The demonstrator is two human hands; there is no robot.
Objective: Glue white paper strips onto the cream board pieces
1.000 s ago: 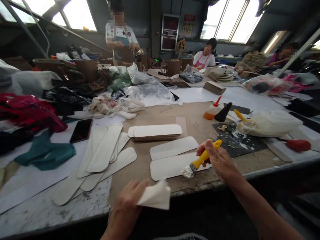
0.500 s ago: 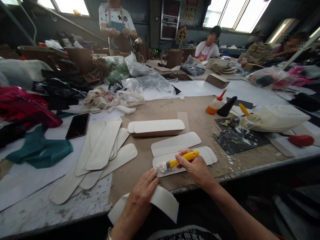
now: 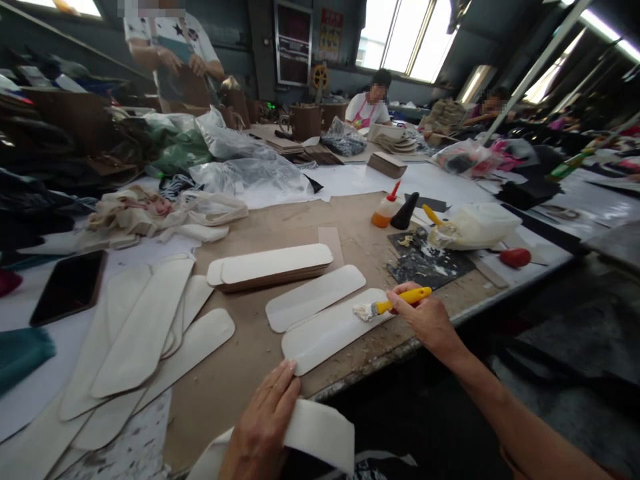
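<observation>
Cluttered workshop, daylight coming in through high windows; the long workbench [image 3: 300, 220] is carrying fabric heaps, plastic bags and many pale rounded strips. The person's right hand [image 3: 425, 320] is gripping a yellow-handled brush [image 3: 397, 301], fingers closed round the handle, and is laying its white-loaded bristles on the far end of the near strip [image 3: 320, 337], which is lying flat close to the bench edge. The left hand [image 3: 263, 427] is resting open, fingers straight, pressing down a curled pale piece [image 3: 323, 433] that is hanging over the edge; its fingertips are reaching just to the near strip's end. The two hands are working well apart. A second strip [image 3: 313, 297] is lying just beside the first, and behind it a neat stack [image 3: 273, 265] is sitting, looking dry. To the left, fanned strips [image 3: 145, 327] are overlapping one another beside a dark phone [image 3: 67, 287]; whether they are coated cannot be told. Judging by this, the brushing is looking partly done: one strip is getting its coat, the stack not yet. Right of the brush, an orange glue bottle [image 3: 385, 212], a black cone [image 3: 404, 212] and a smeared dark mat [image 3: 425, 263] are sitting near a white tub [image 3: 475, 225]. Co-workers are busying themselves at the far end.
</observation>
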